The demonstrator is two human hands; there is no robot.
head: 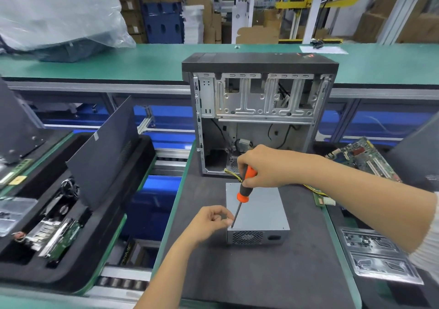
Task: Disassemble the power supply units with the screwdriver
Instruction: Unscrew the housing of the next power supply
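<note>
A grey metal power supply unit (261,211) lies on the dark foam mat (261,273), its vent grille facing me. My right hand (263,166) grips the orange-and-black handle of a screwdriver (243,190). The shaft slants down to the unit's near left top corner. My left hand (209,223) sits at that same corner, its fingers curled and pinching by the screwdriver's tip. Yellow and black wires (234,174) run from the unit's far side toward the open case.
An open computer case (259,116) stands upright behind the unit. A motherboard (363,159) lies to the right, plastic bags (377,256) nearer. A black tray (59,213) of parts and a leaning side panel (104,152) stand left, across a roller gap.
</note>
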